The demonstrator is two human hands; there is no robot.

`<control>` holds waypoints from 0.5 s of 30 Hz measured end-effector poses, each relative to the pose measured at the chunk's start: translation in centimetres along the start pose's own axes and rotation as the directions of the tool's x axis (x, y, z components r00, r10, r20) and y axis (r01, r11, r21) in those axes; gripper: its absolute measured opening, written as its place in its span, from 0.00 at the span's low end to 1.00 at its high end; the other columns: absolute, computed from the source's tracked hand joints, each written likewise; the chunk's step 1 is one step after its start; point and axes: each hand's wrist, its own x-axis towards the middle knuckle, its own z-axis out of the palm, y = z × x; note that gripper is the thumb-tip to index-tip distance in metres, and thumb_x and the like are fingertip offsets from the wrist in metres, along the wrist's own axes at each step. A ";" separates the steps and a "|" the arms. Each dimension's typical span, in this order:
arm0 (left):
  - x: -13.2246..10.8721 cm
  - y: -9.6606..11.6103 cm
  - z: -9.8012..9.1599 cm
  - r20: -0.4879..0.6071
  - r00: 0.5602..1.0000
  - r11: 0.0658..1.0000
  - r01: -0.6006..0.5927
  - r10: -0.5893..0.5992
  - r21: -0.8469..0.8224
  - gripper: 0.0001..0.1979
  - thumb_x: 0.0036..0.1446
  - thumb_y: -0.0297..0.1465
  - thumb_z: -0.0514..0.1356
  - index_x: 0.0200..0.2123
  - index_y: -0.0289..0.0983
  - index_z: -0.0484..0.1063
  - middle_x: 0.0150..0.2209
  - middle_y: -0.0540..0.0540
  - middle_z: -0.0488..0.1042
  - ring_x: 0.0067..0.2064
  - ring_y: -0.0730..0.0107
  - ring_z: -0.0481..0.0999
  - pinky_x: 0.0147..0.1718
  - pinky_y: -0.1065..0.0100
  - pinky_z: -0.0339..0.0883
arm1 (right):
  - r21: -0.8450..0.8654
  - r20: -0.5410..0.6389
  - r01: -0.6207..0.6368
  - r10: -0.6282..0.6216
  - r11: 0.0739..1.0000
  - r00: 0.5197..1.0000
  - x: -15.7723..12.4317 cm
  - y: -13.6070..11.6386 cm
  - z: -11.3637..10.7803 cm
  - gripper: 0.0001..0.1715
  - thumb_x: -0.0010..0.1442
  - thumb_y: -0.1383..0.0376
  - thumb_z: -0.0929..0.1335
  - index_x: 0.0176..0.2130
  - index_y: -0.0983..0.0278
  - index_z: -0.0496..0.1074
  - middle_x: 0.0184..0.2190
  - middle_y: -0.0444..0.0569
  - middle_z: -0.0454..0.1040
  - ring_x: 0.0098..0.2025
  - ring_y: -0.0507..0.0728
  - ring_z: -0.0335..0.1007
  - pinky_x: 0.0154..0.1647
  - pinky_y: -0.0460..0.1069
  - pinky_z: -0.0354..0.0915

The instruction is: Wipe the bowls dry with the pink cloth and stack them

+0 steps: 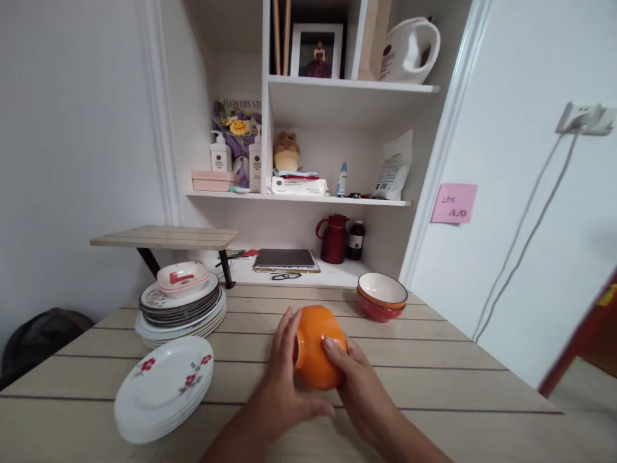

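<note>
An orange bowl (315, 347), turned on its side with its foot facing left, is held above the middle of the wooden table. My right hand (359, 379) grips it from the right, the thumb on its outer wall. My left hand (282, 373) is beside the bowl's foot on the left, fingers stretched upward and thumb apart; whether its fingers touch the bowl is hard to tell. Behind to the right, a white-lined bowl with an orange rim (382, 289) is stacked in a red bowl (380, 313).
Flower-patterned white plates (164, 386) are stacked at the left front. Behind them stands a taller plate stack (180, 308) topped by a square bowl (183, 278), beside a raised wooden stand (164, 236). A red jug (334, 239) and a laptop (284, 258) sit at the back.
</note>
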 end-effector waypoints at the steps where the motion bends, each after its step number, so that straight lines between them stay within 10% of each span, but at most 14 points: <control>1: -0.1 0.0 0.3 -0.033 0.998 0.990 -0.049 0.054 0.132 0.66 0.35 0.42 0.78 0.71 0.49 0.42 0.73 0.36 0.36 0.72 0.36 0.40 0.66 0.37 0.40 | 0.056 -0.008 -0.031 0.032 0.998 0.999 0.0 0.0 0.1 0.22 0.58 0.54 0.74 0.46 0.67 0.75 0.42 0.56 0.80 0.42 0.61 0.76 0.45 0.53 0.70; 8: -0.1 2.0 0.2 -0.070 0.982 0.956 -0.153 0.176 0.249 0.54 0.37 0.38 0.78 0.67 0.53 0.57 0.72 0.40 0.44 0.70 0.36 0.48 0.66 0.39 0.45 | 0.066 0.090 -0.124 0.118 0.990 0.989 -0.6 -1.3 0.1 0.22 0.56 0.56 0.75 0.46 0.67 0.76 0.41 0.54 0.80 0.42 0.60 0.77 0.45 0.52 0.70; 12: 0.4 2.4 -0.2 -0.136 0.991 0.992 -0.030 0.013 -0.123 0.49 0.35 0.46 0.77 0.62 0.46 0.67 0.66 0.39 0.60 0.66 0.37 0.58 0.65 0.45 0.50 | -0.157 0.224 -0.038 0.073 0.987 0.972 -1.0 -1.7 -0.1 0.26 0.60 0.49 0.71 0.50 0.63 0.74 0.44 0.52 0.79 0.44 0.61 0.75 0.47 0.54 0.69; 15: 0.4 2.5 -0.2 -0.164 0.946 0.834 0.156 -0.280 -0.529 0.45 0.48 0.53 0.68 0.65 0.43 0.60 0.63 0.38 0.66 0.62 0.44 0.66 0.61 0.50 0.59 | -0.337 0.441 0.146 0.019 0.930 0.897 -1.5 -1.5 0.1 0.36 0.58 0.47 0.72 0.60 0.59 0.68 0.55 0.53 0.73 0.55 0.64 0.69 0.59 0.58 0.63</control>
